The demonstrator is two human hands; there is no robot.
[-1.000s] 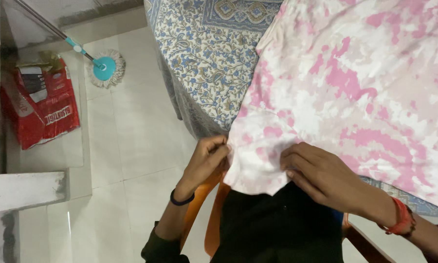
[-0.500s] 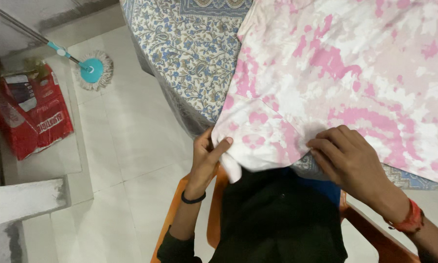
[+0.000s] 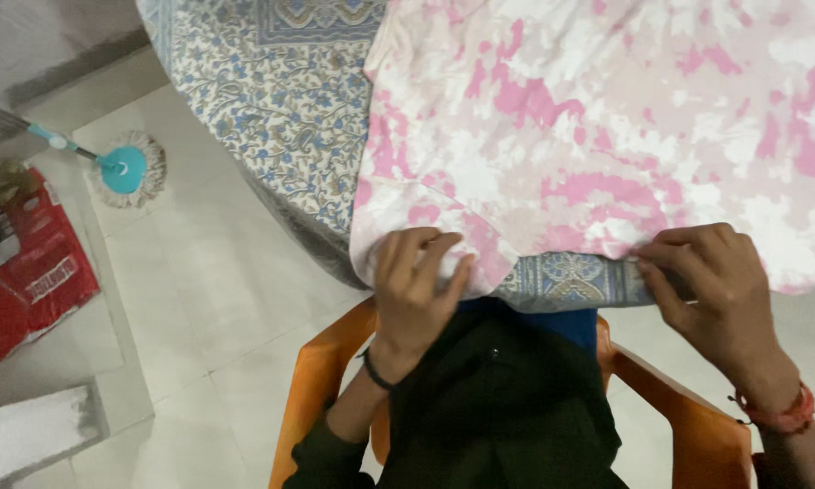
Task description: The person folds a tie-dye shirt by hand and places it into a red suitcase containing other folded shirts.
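Our left hand (image 3: 414, 288) has slid up onto the soft pink and white blotchy cloth (image 3: 607, 136), fingers pinched on its corner. Our right hand (image 3: 715, 281) moved right, fingers clamped on its edge. The cloth lies on the bench's blue flowered cover (image 3: 272, 109).

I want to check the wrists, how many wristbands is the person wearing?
2: a thin black band on the left wrist, below the left hand on the pink-and-white cloth, and a red-orange band on the right wrist, below the right hand.
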